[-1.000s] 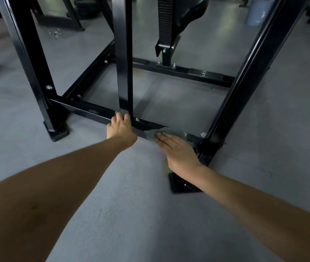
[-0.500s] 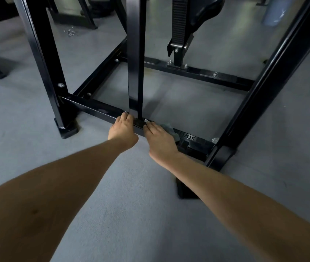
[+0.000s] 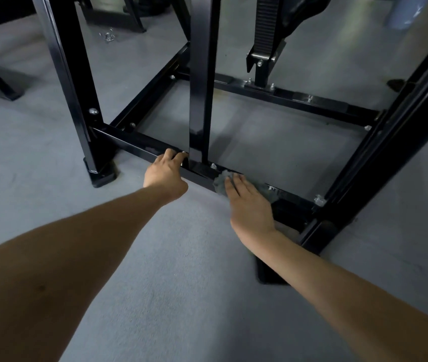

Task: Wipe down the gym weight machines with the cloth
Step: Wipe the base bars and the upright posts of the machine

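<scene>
Right hand [image 3: 249, 205] lies flat, fingers straight and close together, pressing the grey cloth [image 3: 219, 183] onto the front crossbar [image 3: 129, 146] of the black weight machine [image 3: 69, 82]. Cloth shows bunched just beyond the fingertips and again at the little-finger side of the hand; the remainder is covered by the palm.

Left hand [image 3: 166, 176] sits to the left of the right hand, apart from it, with its fingers curled over the top of the same crossbar in a grip.

Between the two hands: the centre upright post [image 3: 202, 74], which meets the crossbar just right of the left-hand fingers, and one bolt head [image 3: 213, 166] just ahead of the cloth's left edge.

To the right of the right hand a second bolt [image 3: 319, 200] sits at the corner where the crossbar joins the slanted leg [image 3: 416, 105].

Beyond both hands the rear crossbar [image 3: 299, 99] runs across — grey floor [image 3: 181, 257] lies under the frame and beneath both forearms.
</scene>
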Demonstrator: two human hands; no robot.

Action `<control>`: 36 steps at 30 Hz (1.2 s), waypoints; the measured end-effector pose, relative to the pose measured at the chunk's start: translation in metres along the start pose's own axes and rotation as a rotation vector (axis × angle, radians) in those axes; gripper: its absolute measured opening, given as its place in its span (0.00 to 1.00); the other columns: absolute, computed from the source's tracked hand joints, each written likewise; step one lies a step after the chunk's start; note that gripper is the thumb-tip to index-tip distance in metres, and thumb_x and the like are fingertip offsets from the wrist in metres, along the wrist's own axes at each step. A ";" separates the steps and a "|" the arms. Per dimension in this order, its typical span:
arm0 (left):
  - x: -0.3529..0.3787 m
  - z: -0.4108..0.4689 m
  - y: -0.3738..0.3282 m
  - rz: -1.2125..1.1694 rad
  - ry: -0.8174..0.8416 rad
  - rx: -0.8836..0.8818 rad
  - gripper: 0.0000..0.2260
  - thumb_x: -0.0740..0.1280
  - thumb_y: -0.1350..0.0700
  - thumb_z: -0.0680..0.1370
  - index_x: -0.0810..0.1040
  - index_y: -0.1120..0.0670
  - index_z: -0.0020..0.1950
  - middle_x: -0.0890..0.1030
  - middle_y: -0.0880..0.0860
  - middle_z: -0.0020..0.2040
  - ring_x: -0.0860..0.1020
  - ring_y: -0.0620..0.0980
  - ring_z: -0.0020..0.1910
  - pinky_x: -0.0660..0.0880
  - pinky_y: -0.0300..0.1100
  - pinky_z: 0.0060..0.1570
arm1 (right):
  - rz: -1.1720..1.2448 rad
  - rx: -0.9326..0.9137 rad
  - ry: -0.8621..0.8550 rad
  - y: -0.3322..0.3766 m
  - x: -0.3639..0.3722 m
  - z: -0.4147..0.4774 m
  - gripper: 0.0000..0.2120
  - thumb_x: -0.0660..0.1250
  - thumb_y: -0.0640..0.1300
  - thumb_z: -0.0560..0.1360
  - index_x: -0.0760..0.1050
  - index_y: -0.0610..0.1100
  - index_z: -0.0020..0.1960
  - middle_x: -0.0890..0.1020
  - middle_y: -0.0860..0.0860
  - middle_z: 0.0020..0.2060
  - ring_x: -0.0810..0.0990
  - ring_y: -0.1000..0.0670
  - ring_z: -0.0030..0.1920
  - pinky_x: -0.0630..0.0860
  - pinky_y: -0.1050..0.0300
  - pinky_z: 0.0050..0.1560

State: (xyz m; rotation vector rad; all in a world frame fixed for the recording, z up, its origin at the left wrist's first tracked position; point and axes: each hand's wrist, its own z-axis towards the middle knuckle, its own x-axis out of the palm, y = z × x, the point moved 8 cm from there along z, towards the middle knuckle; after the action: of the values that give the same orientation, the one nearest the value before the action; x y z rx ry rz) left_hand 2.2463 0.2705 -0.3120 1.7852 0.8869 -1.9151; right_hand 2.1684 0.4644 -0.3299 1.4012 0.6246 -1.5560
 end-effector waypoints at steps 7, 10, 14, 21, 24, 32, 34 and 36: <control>0.002 0.000 0.013 -0.163 -0.030 -0.009 0.35 0.66 0.66 0.70 0.65 0.52 0.78 0.68 0.51 0.73 0.68 0.54 0.72 0.73 0.48 0.66 | 0.046 -0.056 0.046 0.082 0.018 0.094 0.28 0.62 0.37 0.82 0.61 0.37 0.81 0.68 0.40 0.78 0.67 0.42 0.78 0.63 0.52 0.78; 0.001 0.005 0.035 -0.160 -0.043 -0.047 0.36 0.66 0.66 0.70 0.65 0.53 0.79 0.66 0.52 0.75 0.65 0.55 0.74 0.69 0.49 0.71 | 0.018 -0.130 0.091 0.090 0.023 0.102 0.30 0.62 0.38 0.82 0.58 0.38 0.82 0.65 0.40 0.80 0.64 0.43 0.80 0.59 0.51 0.79; -0.006 0.020 0.072 -0.203 -0.073 -0.151 0.37 0.64 0.66 0.71 0.64 0.51 0.80 0.61 0.52 0.79 0.59 0.55 0.78 0.66 0.52 0.75 | -0.031 -0.216 0.022 0.061 0.017 0.065 0.31 0.67 0.35 0.73 0.71 0.37 0.76 0.74 0.39 0.74 0.73 0.39 0.74 0.73 0.42 0.72; 0.003 0.025 0.110 -0.184 -0.158 -0.178 0.38 0.63 0.68 0.67 0.67 0.47 0.76 0.62 0.51 0.78 0.69 0.57 0.71 0.73 0.53 0.66 | -0.122 -0.194 -0.061 0.069 0.039 0.077 0.26 0.56 0.35 0.74 0.77 0.33 0.70 0.79 0.36 0.67 0.79 0.38 0.69 0.78 0.43 0.67; 0.004 0.027 0.116 -0.177 -0.188 -0.171 0.39 0.63 0.67 0.66 0.66 0.51 0.77 0.65 0.51 0.77 0.71 0.57 0.69 0.72 0.51 0.67 | -0.133 -0.217 0.001 0.098 0.059 0.111 0.26 0.64 0.33 0.68 0.79 0.31 0.65 0.82 0.33 0.63 0.82 0.35 0.64 0.81 0.42 0.63; -0.007 0.041 0.151 -0.270 -0.238 -0.198 0.38 0.62 0.69 0.67 0.63 0.56 0.78 0.67 0.52 0.76 0.68 0.56 0.73 0.69 0.50 0.71 | -0.148 -0.260 0.114 0.175 0.071 0.195 0.32 0.60 0.38 0.82 0.53 0.36 0.83 0.58 0.38 0.82 0.57 0.41 0.82 0.51 0.52 0.82; -0.011 0.050 0.166 -0.289 -0.218 -0.279 0.38 0.63 0.68 0.71 0.60 0.56 0.81 0.61 0.52 0.81 0.61 0.55 0.78 0.63 0.51 0.76 | -0.144 -0.289 0.127 0.166 0.069 0.191 0.32 0.59 0.35 0.81 0.53 0.37 0.83 0.57 0.40 0.83 0.56 0.43 0.83 0.50 0.53 0.82; -0.013 0.058 0.174 -0.293 -0.190 -0.299 0.38 0.64 0.67 0.73 0.59 0.55 0.83 0.57 0.51 0.83 0.57 0.53 0.81 0.62 0.52 0.78 | -0.156 -0.332 0.104 0.148 0.066 0.168 0.32 0.65 0.34 0.77 0.62 0.34 0.80 0.65 0.36 0.79 0.65 0.40 0.79 0.59 0.51 0.80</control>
State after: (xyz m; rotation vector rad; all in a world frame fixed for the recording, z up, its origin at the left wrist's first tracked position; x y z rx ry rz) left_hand 2.3184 0.1030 -0.3323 1.3363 1.3416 -1.9573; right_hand 2.2202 0.2364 -0.3255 1.2085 1.0264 -1.4249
